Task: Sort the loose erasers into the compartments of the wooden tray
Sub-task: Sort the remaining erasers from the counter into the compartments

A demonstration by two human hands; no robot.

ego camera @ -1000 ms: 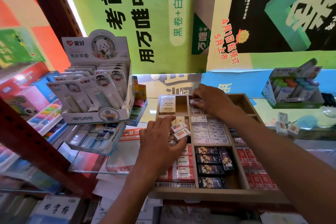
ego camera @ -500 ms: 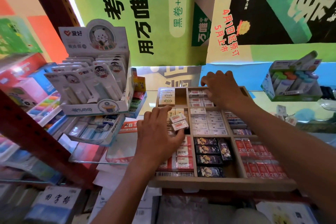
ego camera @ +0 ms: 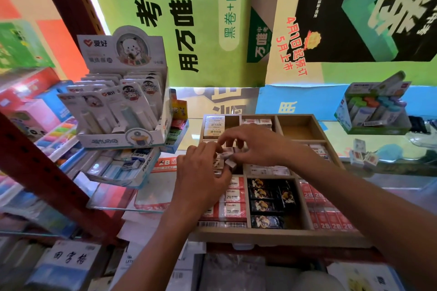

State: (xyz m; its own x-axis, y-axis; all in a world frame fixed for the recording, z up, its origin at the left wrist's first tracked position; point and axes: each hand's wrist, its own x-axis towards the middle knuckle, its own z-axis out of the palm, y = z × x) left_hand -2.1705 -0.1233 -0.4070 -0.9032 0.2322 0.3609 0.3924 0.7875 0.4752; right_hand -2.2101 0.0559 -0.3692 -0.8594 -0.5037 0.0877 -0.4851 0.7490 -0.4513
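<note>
A wooden tray point(ego camera: 279, 235) with several compartments lies in front of me. Its sections hold white erasers, red 2B erasers point(ego camera: 233, 197) and black erasers point(ego camera: 267, 192). The far right compartment point(ego camera: 299, 129) is bare wood. My left hand point(ego camera: 201, 175) hovers over the tray's left column and holds a few small white erasers point(ego camera: 228, 159) in its fingertips. My right hand point(ego camera: 257, 146) has its fingertips pinching one of those erasers, right against the left hand. The middle compartments under both hands are mostly hidden.
A white display box of carded items point(ego camera: 123, 111) stands at left over a box of blue-white erasers point(ego camera: 123, 165). A green box of highlighters point(ego camera: 373, 111) sits at right, with loose small erasers point(ego camera: 363, 157) beside it. Posters cover the back wall.
My right hand has come back from the tray's far middle compartment to the erasers held by my left hand. The left hand has stayed over the left column.
</note>
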